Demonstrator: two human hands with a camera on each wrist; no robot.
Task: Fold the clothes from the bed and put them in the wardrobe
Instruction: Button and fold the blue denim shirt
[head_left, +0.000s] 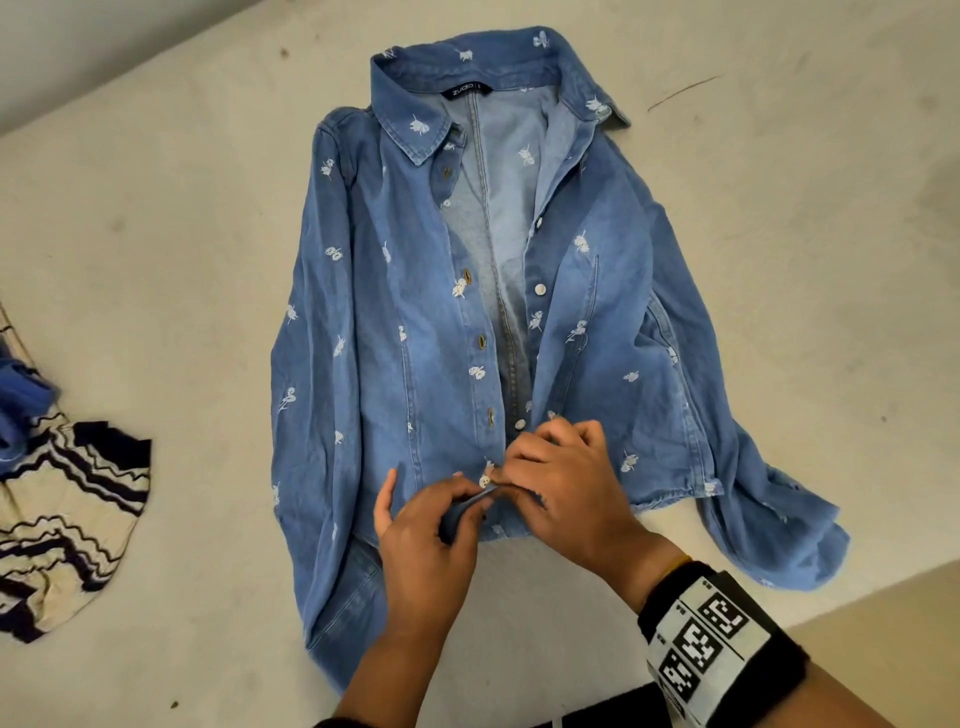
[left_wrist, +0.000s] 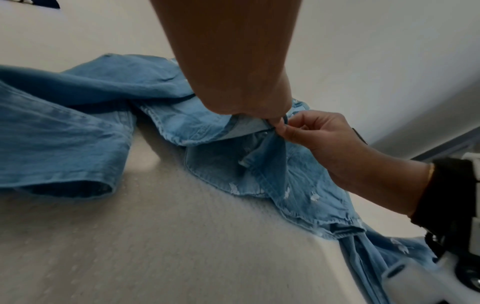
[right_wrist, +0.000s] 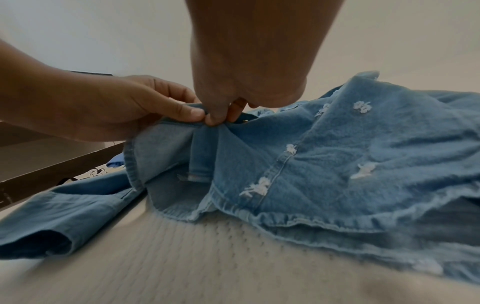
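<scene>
At six o'clock, left hand (head_left: 426, 525) and right hand (head_left: 561, 483) pinch the denim shirt (head_left: 415, 291) plackets together, likely buttoning it so it folds flat.

Layout: shirt centre of bed, collar at 12 o'clock.
Shirt (head_left: 415, 322) lies flat on bed (head_left: 156, 218), hem at 6 o'clock; left hand (head_left: 426, 525) and right hand (head_left: 566, 483) meet there. Second garment (head_left: 62, 519) at 9 o'clock, well apart, probably knitwear.
</scene>
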